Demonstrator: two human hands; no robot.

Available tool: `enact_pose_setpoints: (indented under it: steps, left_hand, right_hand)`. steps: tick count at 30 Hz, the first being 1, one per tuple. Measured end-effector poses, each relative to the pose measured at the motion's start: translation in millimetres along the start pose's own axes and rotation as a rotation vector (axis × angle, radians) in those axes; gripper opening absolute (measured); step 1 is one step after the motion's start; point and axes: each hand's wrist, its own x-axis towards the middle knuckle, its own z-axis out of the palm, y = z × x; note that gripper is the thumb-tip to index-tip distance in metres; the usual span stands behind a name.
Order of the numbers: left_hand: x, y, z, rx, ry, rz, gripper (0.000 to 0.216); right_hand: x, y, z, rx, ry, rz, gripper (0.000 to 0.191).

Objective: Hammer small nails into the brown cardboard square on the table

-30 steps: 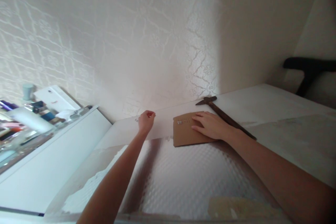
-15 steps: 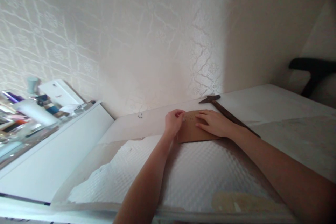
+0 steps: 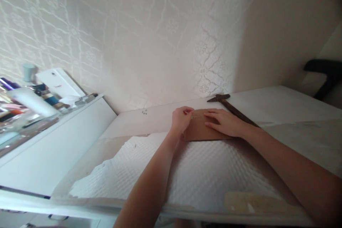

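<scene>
One left hand, one right hand, one cardboard piece, one hammer, one white box, one bench; several small bits, too tiny to count.

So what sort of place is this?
Probably a room in a home: there's patterned wallpaper, a white unit crowded on top with small items, and what looks like a chair's black armrest.

Room: looks like part of a home.
Wallpaper: pale, floral lattice pattern, filling 12 o'clock.
Cabinet: white, at 8 o'clock, its top crowded with tubes and bottles, probably toiletries, and a white box at 9 o'clock.
Tabletop: white, worn, against the wall, toward 6 o'clock.
Armrest: black, apparently a chair's, at 3 o'clock.
</scene>
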Motion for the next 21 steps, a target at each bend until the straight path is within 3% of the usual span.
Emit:
enact_pose_setpoints:
  steps: [21]
  left_hand:
    - [1.9,-12.4,6.0,0.016,-0.114,-0.053,0.017]
  right_hand:
    - [-1.1,-1.6,0.0,-0.002,0.010,0.012,0.048]
